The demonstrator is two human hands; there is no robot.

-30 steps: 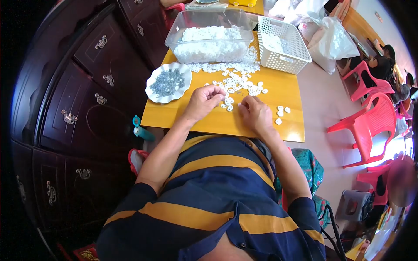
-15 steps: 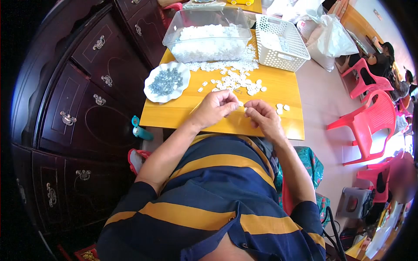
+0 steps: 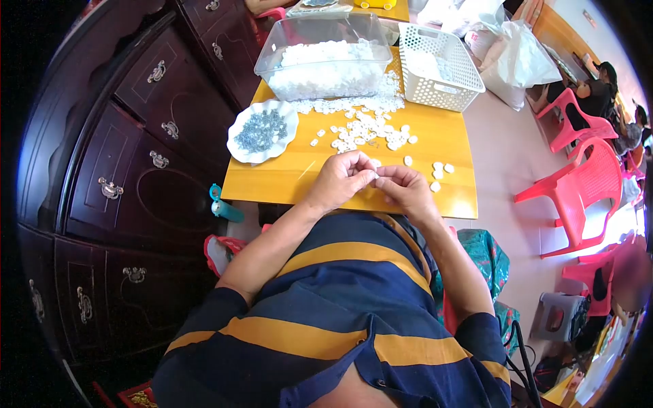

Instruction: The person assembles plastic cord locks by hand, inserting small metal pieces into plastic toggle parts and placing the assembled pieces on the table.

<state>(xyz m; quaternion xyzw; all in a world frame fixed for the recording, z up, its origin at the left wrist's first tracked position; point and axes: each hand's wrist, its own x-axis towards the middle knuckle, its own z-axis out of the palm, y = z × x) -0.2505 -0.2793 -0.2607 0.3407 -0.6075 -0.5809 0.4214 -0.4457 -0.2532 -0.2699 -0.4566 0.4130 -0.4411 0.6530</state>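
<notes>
In the head view, the only one I have, I see the left hand (image 3: 350, 180) and the right hand (image 3: 407, 187) meeting over the near part of the yellow bench (image 3: 265, 183). Each grip is thumb to forefinger, pressed together, with the fingertips touching; they appear to be pinching a small white piece (image 3: 374, 176) between them, though the fingers hide most of it from me. I judge it is held at the very tips, close to the body, because something so tiny needs fine control and a clear line of sight. Just beyond the fingers lie loose white pieces (image 3: 367, 128), spread out, probably so that single ones are easy to pick. The wavy-rimmed dish (image 3: 253, 157) stands on the left hand's side; I take it that its raised edge keeps the thin grey-blue bits (image 3: 262, 129) from scattering. At the far end, the clear bin (image 3: 275, 44), heaped with white pieces, and the perforated basket (image 3: 442, 97) stand side by side, which I read as leaving elbow room up front. A few white pieces (image 3: 437, 175) sit apart from the main spread, just beyond the right hand; I cannot tell why.
</notes>
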